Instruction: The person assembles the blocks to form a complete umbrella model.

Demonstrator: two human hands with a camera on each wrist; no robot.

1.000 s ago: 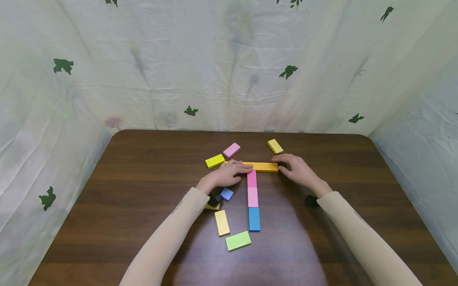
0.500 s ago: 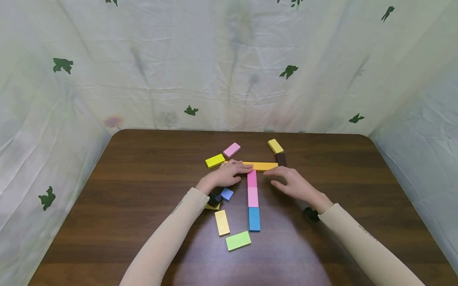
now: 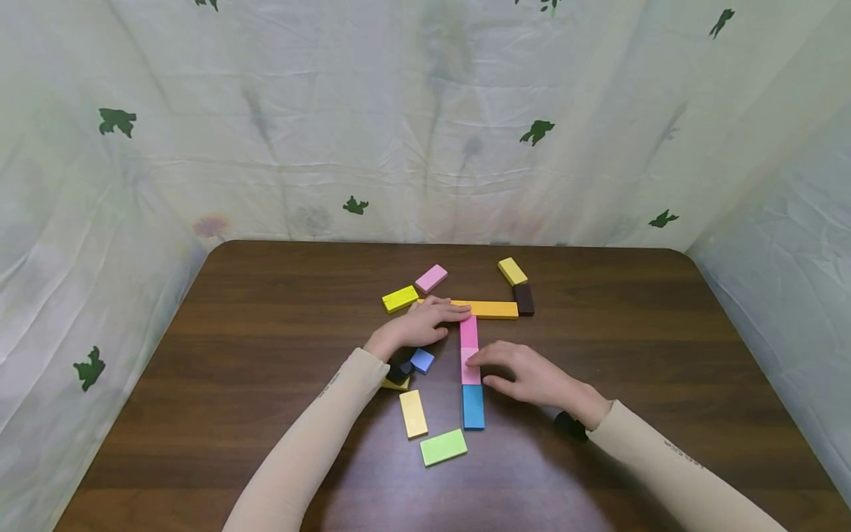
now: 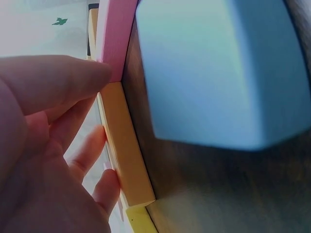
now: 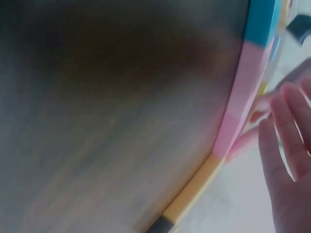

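Several coloured blocks lie end to end on the table in a T-like shape. My left hand [image 3: 425, 323] rests with extended fingers on the orange bar [image 3: 495, 309], where it meets the deep pink block [image 3: 468, 334]. It hides part of the bar. My right hand [image 3: 525, 372] hovers beside the stem. Its forefinger reaches over the light pink block [image 3: 470, 377]; whether it touches cannot be told. A blue block [image 3: 473, 411] ends the stem. In the right wrist view, the right fingers [image 5: 286, 131] are straight and grip nothing. At the bar's right end lies a dark brown block [image 3: 524, 300].
Around the T lie a pale yellow block [image 3: 513, 271], a bright yellow block [image 3: 400, 298], a pink block [image 3: 431, 278], a small blue block [image 3: 422, 360], a cream block [image 3: 414, 414] and a green block [image 3: 443, 448]. Another yellow block [image 3: 401, 385] is partly under the left wrist.
My right hand has left the bar's right end and moved toward me and leftward, down to the light pink block. The dark brown block is uncovered. My left hand stays put.
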